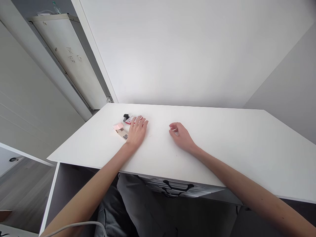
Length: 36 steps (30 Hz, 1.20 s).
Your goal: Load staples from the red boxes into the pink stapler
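My left hand [137, 133] lies palm down with its fingers stretched out, at the left part of the white desk. Its fingertips reach over a red and white flat box [130, 120] and partly cover it; whether they press on it I cannot tell. Left of that hand is a small pink and beige carton [119, 129] with a printed black code, and behind it a small black object [126, 116]. My right hand [181, 135] rests on its side near the desk's middle, loosely curled, thumb apart from the fingers, holding nothing that I can see.
The white desk [209, 158] meets a pale wall [185, 59] at its back edge. Drawers with dark handles [179, 187] are under the front edge, beside my legs [138, 204]. A pale cable [76, 224] crosses my left forearm. A worn white cabinet [71, 59] stands beyond, upper left.
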{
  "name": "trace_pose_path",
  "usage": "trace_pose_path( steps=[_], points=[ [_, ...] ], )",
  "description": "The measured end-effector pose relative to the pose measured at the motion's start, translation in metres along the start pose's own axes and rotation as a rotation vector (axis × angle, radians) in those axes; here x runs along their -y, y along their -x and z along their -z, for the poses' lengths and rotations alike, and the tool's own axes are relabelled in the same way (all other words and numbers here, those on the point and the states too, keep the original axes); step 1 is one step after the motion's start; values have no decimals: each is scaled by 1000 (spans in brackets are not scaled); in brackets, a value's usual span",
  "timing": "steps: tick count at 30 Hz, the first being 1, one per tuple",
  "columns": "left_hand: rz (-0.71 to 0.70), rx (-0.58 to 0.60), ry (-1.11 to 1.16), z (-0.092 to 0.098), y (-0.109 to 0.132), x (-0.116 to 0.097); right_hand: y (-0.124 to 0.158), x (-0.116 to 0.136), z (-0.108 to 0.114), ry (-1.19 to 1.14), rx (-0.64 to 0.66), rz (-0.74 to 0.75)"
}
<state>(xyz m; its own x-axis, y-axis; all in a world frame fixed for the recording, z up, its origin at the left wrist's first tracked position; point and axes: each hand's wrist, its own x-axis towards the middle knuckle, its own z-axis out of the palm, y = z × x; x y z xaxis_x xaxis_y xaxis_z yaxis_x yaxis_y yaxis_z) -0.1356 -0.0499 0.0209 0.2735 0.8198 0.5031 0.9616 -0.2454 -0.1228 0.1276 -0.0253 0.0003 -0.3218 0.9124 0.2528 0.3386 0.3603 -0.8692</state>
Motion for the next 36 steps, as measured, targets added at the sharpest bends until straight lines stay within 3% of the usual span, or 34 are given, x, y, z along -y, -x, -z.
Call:
trace_pose_path(
  steps=[4,11,21,36],
  points=[
    [-90,18,55,11,10,-9,-1,2,3,19,-75,15],
    [166,150,243,20,23,-15,-8,-8,15,53,-133,-127],
    [54,233,397,17,27,-11,-19,-21,23,96,-193,-128],
    [46,222,454,18,24,-14,-24,-22,21,210,-73,-19]
  ],
)
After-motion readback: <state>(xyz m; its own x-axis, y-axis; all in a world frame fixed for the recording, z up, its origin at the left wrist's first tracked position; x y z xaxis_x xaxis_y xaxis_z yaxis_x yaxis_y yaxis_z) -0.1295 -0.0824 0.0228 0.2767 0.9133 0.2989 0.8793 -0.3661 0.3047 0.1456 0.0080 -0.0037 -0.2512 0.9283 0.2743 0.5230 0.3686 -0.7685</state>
